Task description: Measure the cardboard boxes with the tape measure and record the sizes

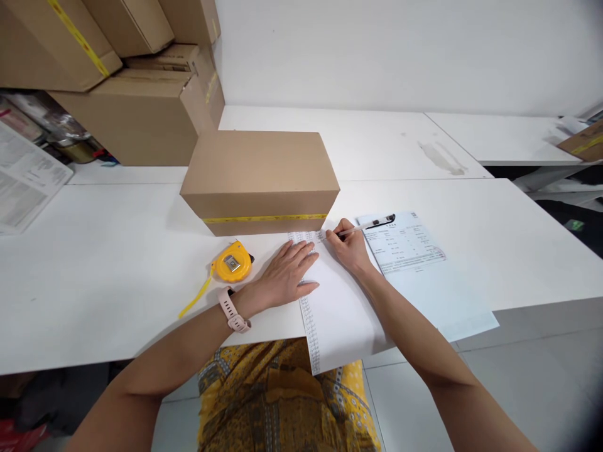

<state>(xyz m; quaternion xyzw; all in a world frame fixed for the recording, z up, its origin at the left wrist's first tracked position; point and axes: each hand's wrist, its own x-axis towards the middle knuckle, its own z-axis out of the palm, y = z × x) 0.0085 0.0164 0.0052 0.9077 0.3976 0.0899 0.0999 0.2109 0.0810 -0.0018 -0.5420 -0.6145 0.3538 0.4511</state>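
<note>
My right hand (349, 248) grips a pen (372, 224) with a clear barrel and black cap end, its tip at the top of a white sheet of paper (346, 320). Rows of handwriting run down the sheet's left edge and along its top. Flat on the sheet's upper left lies my left hand (289, 273), fingers spread, holding nothing. A pink watch band circles the left wrist. Left of that hand rests a yellow tape measure (232, 262) with a yellow strap. Just behind the sheet stands a closed cardboard box (264, 166) with yellow tape along its near side.
Printed forms (405, 245) lie right of the written sheet, overhanging the table's front edge. More cardboard boxes (136, 113) are stacked at the back left, beside a printed paper (28, 176). Another box (586, 143) sits at the far right. A white wall (400, 50) rises behind the white table (117, 251).
</note>
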